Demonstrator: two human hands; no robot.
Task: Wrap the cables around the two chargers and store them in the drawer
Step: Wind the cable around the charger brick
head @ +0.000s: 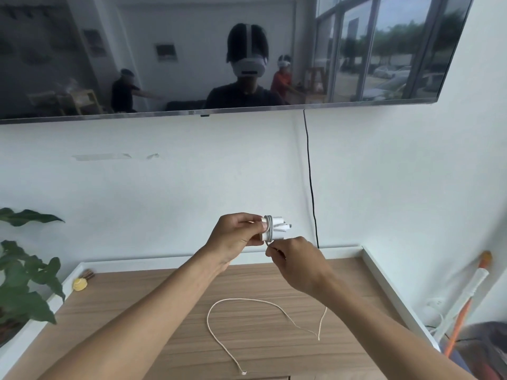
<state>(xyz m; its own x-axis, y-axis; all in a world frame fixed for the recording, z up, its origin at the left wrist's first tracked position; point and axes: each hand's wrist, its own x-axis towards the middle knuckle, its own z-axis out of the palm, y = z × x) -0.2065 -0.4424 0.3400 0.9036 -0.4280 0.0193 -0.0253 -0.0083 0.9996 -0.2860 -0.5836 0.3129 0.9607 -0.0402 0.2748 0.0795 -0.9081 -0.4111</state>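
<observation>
The left hand [236, 234] is gripping a small white block-shaped charger [274, 229] at the centre of the frame, raised above the wood-grain cabinet top [137, 311]. A few turns of thin white cable [241, 299] are already sitting around the charger. The right hand [296, 264], just below and right of the charger, is pinching the cable. The loose remainder is lying looped across the wood at lower centre.
</observation>
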